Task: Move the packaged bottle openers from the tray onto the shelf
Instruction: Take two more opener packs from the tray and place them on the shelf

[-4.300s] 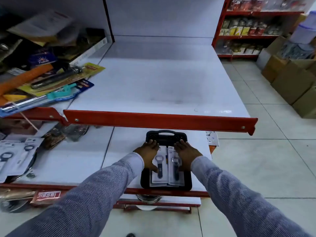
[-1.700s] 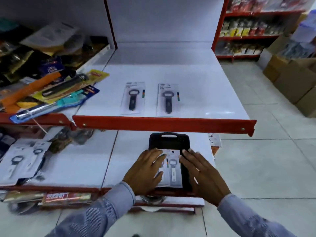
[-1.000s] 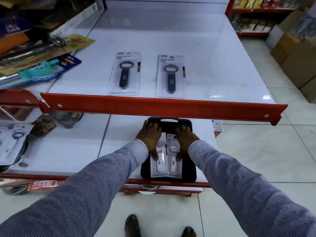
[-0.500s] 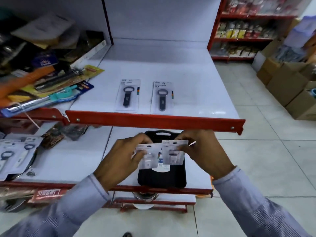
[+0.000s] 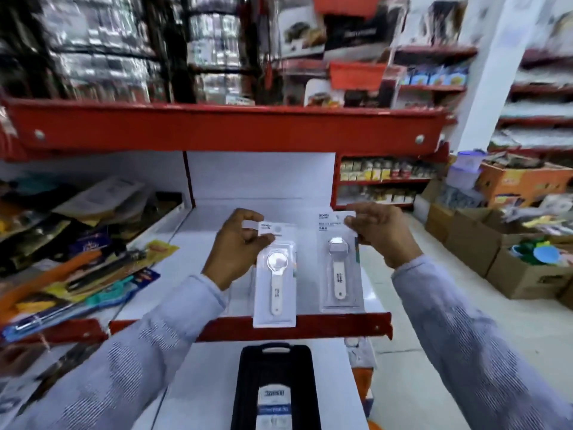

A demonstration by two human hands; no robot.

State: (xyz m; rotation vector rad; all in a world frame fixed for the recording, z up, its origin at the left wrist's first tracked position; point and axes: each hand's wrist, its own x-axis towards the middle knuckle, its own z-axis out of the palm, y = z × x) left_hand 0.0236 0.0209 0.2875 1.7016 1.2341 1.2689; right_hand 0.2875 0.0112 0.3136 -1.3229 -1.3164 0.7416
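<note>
- Above the white shelf, seen from the head camera, both hands are raised, each pinching one packaged bottle opener by its top edge.
- The left hand has thumb and fingers closed on the left pack, which hangs upright with its lower end over the shelf's red front lip.
- The right hand grips the top right corner of the right pack, also upright, just beside the other.
- Below, the black tray sits on the lower shelf with a labelled package lying in it.
</note>
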